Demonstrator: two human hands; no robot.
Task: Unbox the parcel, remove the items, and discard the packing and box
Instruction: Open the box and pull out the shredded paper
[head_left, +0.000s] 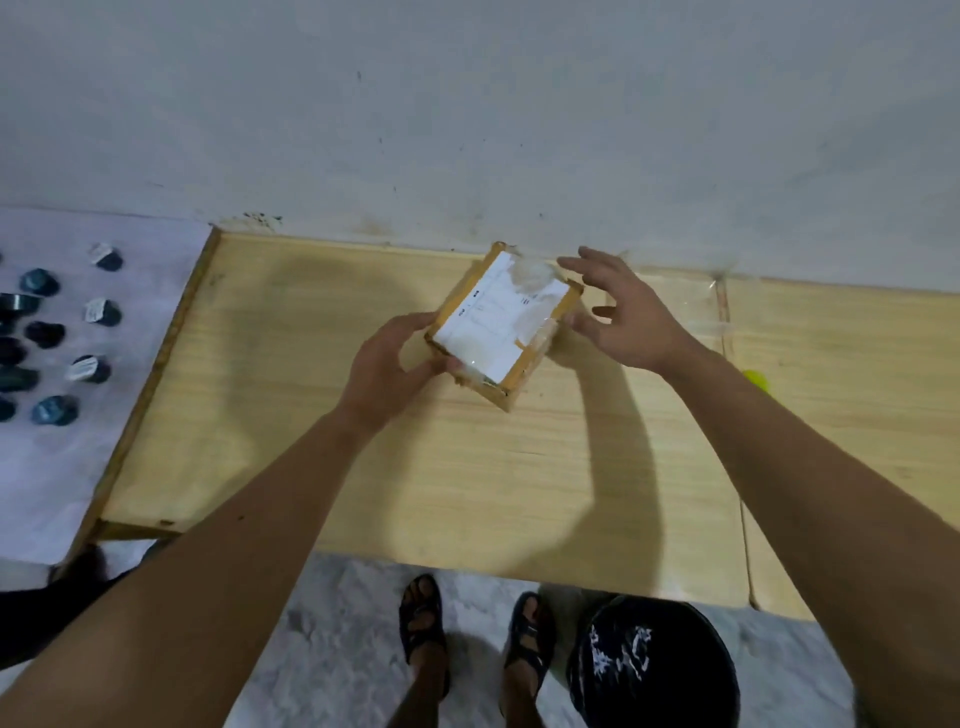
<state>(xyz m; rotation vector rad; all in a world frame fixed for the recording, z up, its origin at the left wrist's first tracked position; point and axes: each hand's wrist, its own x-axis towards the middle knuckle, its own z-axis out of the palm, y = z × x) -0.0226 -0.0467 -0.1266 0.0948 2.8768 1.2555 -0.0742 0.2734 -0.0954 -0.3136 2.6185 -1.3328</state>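
Head view. I stand at a wooden table (467, 467) set against a wall; one cardboard parcel (501, 325) sits at about 12 o'clock from me, near the table's far edge, tilted so one corner points back at me. Its top carries one white label (493, 317) under glossy clear tape (530, 273), which looks crumpled at the far corner.

My left hand (387, 366) grips the parcel's near-left corner, thumb on the top edge and fingers curled round the side. My right hand (618, 312) is released: fingers spread and straight, at 3 o'clock of the parcel, just beside its right side. Whether the fingertips touch the tape I cannot tell.

Step in hand, as I judge it: the opening stage. The parcel looks sealed and no items are out. The next move calls for steadying the box with the left hand while the right finds a loose tape edge, probably at the far corner, and peels it back.

Count: one parcel, one label, two hands. At 9 o'clock, on a white sheet (78, 467), lie about a dozen small dark round objects (54, 410); several are cut off at the frame edge, so the count is not exact. At 3 o'clock one yellow-green object (756, 382) shows past my right forearm. At 5 o'clock on the floor stands one dark bin (654, 670), a likely place for the packing.
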